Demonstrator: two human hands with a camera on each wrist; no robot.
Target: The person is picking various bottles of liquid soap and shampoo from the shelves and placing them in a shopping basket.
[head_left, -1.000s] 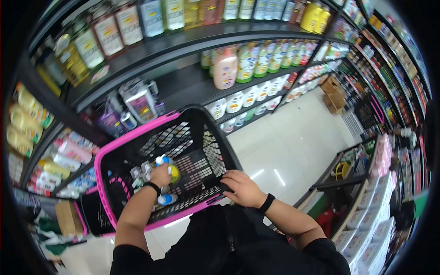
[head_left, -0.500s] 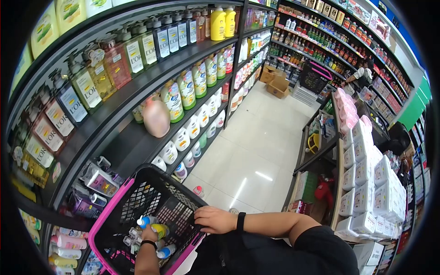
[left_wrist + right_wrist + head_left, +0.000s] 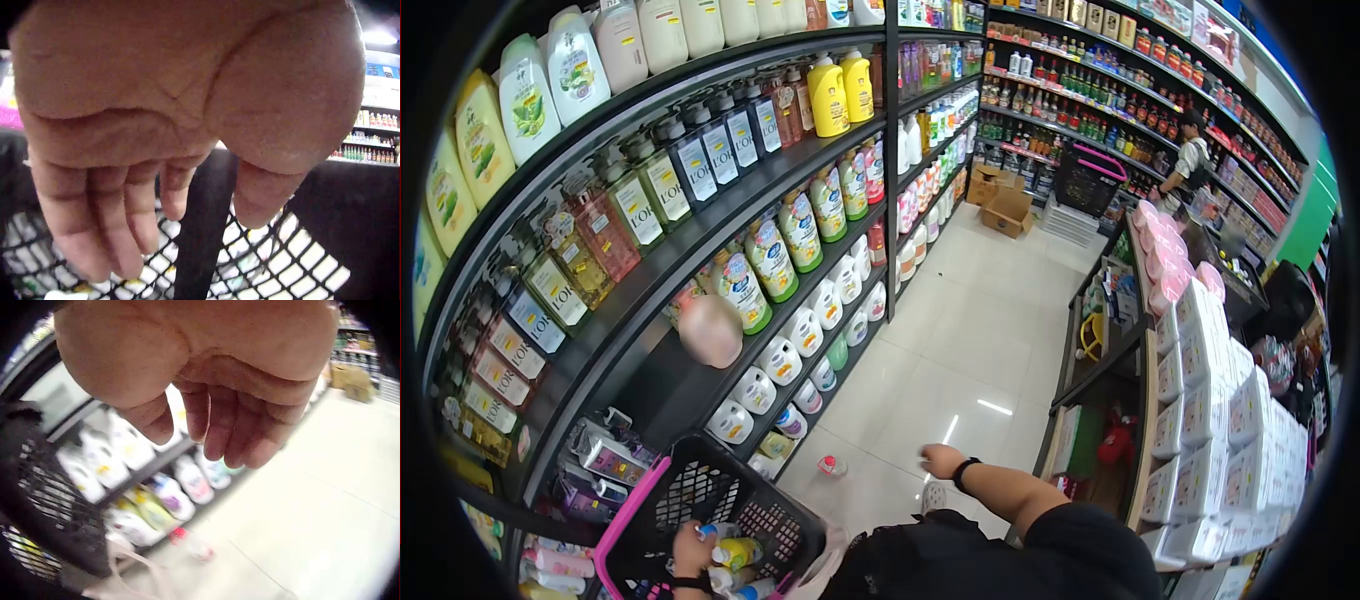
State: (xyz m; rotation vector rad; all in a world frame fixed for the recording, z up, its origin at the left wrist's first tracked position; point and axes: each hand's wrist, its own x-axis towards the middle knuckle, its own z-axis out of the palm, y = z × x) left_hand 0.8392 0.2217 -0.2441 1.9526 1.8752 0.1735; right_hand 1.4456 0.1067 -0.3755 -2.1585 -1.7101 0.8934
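My left hand point(image 3: 693, 550) is inside a black shopping basket point(image 3: 775, 510) with a pink rim, beside several bottles. Nothing sits in its loosely bent fingers point(image 3: 134, 212), which hang in front of the basket's mesh wall in the left wrist view. Nearest to it are a yellow bottle point(image 3: 738, 552) and a blue-topped bottle point(image 3: 720, 530). My right hand point(image 3: 941, 460) is held out over the floor, away from the basket. Its fingers point(image 3: 222, 425) are relaxed and hold nothing. A clear container with a red top point(image 3: 832, 466) lies on the floor near the lower shelf.
Shelves point(image 3: 700, 240) of toiletry bottles line the left, with a large pink bottle point(image 3: 710, 330) on one. White packages point(image 3: 1200, 440) are stacked on the right. Cardboard boxes point(image 3: 1007, 210), another black basket point(image 3: 1088, 178) and a person point(image 3: 1186, 165) are farther down the tiled aisle point(image 3: 930, 340).
My right hand has let go of the basket's rim and moved right. My left hand has shifted off the bottles to their left. The head view has turned up toward the aisle.
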